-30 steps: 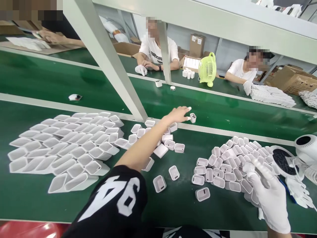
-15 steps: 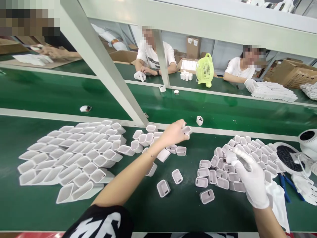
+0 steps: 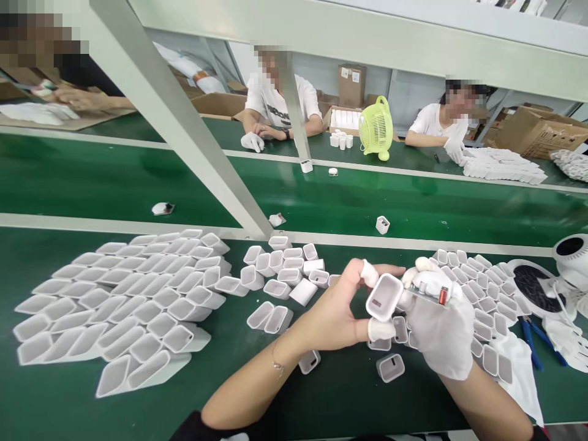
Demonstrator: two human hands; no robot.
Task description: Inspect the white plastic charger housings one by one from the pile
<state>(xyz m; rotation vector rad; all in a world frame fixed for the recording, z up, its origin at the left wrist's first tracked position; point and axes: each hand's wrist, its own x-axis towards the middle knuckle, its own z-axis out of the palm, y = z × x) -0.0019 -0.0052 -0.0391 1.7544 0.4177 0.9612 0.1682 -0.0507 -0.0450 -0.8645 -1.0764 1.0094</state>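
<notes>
My left hand (image 3: 342, 315), with white covers on the thumb and a fingertip, grips a small white plastic housing (image 3: 384, 297) between them, its open end facing me. A dark marking shows inside it. Close on its right, my gloved right hand (image 3: 443, 340) pinches a small flat part (image 3: 429, 295) with a red piece on it; the fingers hide much of this part. Beneath and behind both hands stand several similar short housings (image 3: 482, 297). One loose short housing (image 3: 390, 367) lies below them, nearer me.
Rows of longer white housings (image 3: 151, 288) cover the left of the green table. A slanted metal post (image 3: 193, 122) rises before the conveyor belt (image 3: 220, 199), which carries a few small parts. Blue-handled pliers (image 3: 530, 343) and a white fan-like device (image 3: 569, 257) are at right. Co-workers sit opposite.
My left hand has come back from the belt's edge, right and down, with the housing. My right hand has turned and moved slightly left, bringing the small part into view. Pieces on the belt shifted right.
</notes>
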